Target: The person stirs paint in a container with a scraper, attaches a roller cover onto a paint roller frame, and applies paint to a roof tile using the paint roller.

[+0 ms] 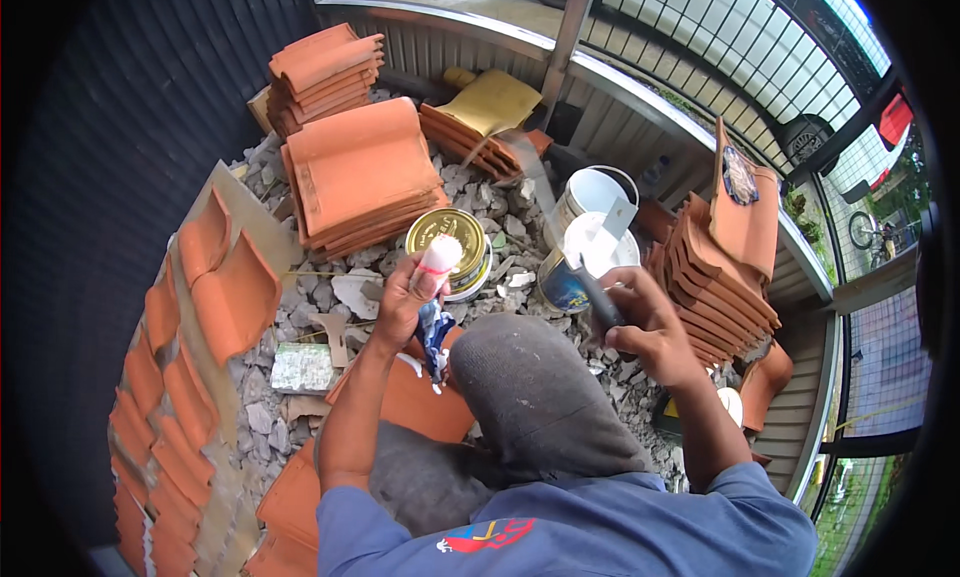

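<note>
- the left hand [402, 302] is closed around a whitish bundle [442, 255] with a red band; its rounded white end points up, above the fingers.
- a crumpled blue and white wrapper [434, 329] hangs just below this hand, with white smears at its lower end; i cannot tell if it is one piece with the bundle.
- the right hand [645, 322] is partly curled, and its thumb and fingers have hold of the dark handle of a scraper [600, 302]; the flat grey blade points upward.
- in the view, this blade lies across a white bucket [563, 285] with a blue label; i cannot tell if they are touching.
- near the left hand, and partly behind the bundle, there stands a can [427, 229] with a gold lid.
- a raised knee in grey trousers [540, 397] is between the two forearms, and an orange tile [425, 407] lies beside it.
- behind the white bucket is a second pail [590, 190], with its wire handle up.
- broken grey rubble [262, 417] covers the ground around, and a pale block [303, 368] lies on it at the left.
- stacks of orange roof tiles stand farther out: a front stack [360, 167] ahead and a right stack [715, 287] beside the corrugated wall [790, 407].
- at the left, more tiles [235, 295] overlap in rows.
</note>
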The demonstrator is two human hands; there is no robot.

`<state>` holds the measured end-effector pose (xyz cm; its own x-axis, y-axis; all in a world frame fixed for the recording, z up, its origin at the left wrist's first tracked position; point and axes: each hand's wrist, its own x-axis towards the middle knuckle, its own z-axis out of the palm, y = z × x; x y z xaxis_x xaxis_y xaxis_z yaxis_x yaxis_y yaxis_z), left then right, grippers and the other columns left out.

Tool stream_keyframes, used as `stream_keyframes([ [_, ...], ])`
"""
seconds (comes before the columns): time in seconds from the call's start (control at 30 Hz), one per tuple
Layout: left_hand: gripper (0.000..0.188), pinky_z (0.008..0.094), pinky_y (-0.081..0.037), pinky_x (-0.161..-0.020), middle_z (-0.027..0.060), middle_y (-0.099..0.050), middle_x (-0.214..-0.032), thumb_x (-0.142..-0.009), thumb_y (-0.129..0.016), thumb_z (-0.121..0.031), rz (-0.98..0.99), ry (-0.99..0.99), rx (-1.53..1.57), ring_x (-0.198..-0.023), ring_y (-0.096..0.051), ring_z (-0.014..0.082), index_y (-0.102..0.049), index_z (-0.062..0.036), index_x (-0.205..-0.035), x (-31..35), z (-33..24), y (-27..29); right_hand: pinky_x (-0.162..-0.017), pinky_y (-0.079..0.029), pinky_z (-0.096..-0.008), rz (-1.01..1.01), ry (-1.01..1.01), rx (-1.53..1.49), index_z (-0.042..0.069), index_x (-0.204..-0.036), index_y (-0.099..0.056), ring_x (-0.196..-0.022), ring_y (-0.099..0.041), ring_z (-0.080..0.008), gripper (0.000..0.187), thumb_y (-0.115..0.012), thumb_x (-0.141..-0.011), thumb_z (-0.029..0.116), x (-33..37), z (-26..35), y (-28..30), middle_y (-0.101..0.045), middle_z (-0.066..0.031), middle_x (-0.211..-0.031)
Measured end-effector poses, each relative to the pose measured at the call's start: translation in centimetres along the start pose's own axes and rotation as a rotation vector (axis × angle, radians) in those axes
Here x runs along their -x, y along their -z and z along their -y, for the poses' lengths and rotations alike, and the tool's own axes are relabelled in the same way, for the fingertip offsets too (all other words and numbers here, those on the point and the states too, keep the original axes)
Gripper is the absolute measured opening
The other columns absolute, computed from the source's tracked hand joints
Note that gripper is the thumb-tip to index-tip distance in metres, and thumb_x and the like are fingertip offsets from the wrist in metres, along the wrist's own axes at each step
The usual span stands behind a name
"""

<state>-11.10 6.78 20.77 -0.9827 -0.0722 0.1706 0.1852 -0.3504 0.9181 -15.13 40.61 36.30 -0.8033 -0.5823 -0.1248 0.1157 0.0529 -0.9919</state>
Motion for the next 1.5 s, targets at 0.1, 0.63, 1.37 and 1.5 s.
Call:
stream_keyframes([
  [0.1,0.053,0.0235,-0.048,-0.064,0.0043,-0.061,-0.091,-0.101,-0.066,-0.044,0.008,-0.097,-0.018,-0.072,-0.057,0.0102,-0.054,-0.0045,-0.135,1.4,-0.4,0.5,-0.052,-0.047,-0.0262,0.085,-0.239,-0.035,0.006,-0.132,-0.048,-0.062,-0.055,-0.0129,0.044,-0.059,-0.091,0.014,-0.5,0.4,-3.1,-0.057,-0.0053,-0.080],
  [0.63,0.070,0.0364,-0.056,-0.079,0.0138,-0.056,-0.126,-0.112,-0.041,-0.037,-0.271,-0.234,0.143,-0.091,-0.060,0.0205,-0.001,-0.0248,-0.168,5.7,-8.7,0.3,-0.057,-0.040,-0.0214,0.410,-0.100,0.146,0.006,-0.140,-0.049,-0.062,-0.049,-0.0053,0.040,-0.055,-0.109,0.032,-1.5,-3.3,-8.3,-0.054,0.0021,-0.077],
  [1.37,0.052,0.0320,-0.052,-0.090,0.0108,-0.054,-0.120,-0.085,-0.056,-0.014,-0.075,-0.003,0.301,-0.099,-0.059,0.0171,-0.043,-0.0073,-0.135,6.3,-7.1,-1.3,-0.052,-0.045,-0.0249,0.432,-0.067,-0.111,0.009,-0.138,-0.042,-0.058,-0.052,-0.0083,0.039,-0.059,-0.107,0.026,-2.5,-3.2,-7.4,-0.052,-0.0003,-0.073],
  [1.5,0.028,0.0259,-0.046,-0.086,0.0064,-0.054,-0.109,-0.092,-0.063,-0.011,-0.277,-0.082,0.204,-0.096,-0.052,0.0108,-0.047,-0.0131,-0.115,6.0,-7.5,-2.0,-0.050,-0.040,-0.0235,0.417,-0.017,-0.013,0.007,-0.137,-0.043,-0.052,-0.049,-0.0071,0.039,-0.058,-0.108,0.028,-2.0,-3.7,-6.9,-0.052,0.0016,-0.071],
])
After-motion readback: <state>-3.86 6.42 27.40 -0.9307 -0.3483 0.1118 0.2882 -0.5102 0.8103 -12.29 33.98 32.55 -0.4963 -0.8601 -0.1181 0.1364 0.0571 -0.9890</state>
